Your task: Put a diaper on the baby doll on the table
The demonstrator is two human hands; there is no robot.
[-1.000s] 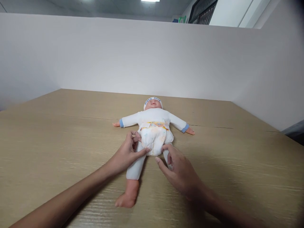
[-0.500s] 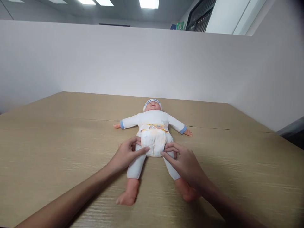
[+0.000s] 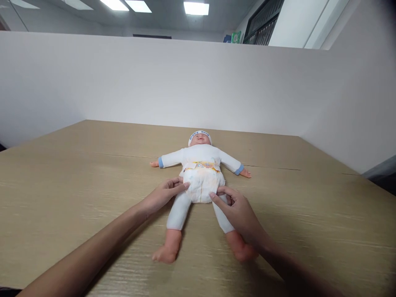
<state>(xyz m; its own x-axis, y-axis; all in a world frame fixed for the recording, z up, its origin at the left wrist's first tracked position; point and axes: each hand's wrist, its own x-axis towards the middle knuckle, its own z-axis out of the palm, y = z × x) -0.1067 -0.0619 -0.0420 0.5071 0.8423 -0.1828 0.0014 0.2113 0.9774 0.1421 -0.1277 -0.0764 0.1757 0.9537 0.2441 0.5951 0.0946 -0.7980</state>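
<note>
A baby doll (image 3: 202, 152) in a white suit with blue cuffs and a lettered headband lies on its back, arms spread, feet toward me. Around its hips is a white diaper (image 3: 202, 187) with a yellow-orange printed waistband across the belly. My left hand (image 3: 163, 196) pinches the diaper's edge at the leg on the left, thumb on top and fingers partly hidden behind. At the other leg, my right hand (image 3: 236, 208) has thumb and fingers closed on the diaper's edge.
The wooden table (image 3: 93, 185) extends on all sides of the doll, with a thin seam across it. A pale partition wall (image 3: 185, 82) rises behind and along the right. Something dark (image 3: 383, 173) stands at the right edge.
My left hand has slid up and outward along the diaper's leg edge. The diaper's lower front looks spread wider. My right hand stays close to its earlier place; the view tilted slightly.
</note>
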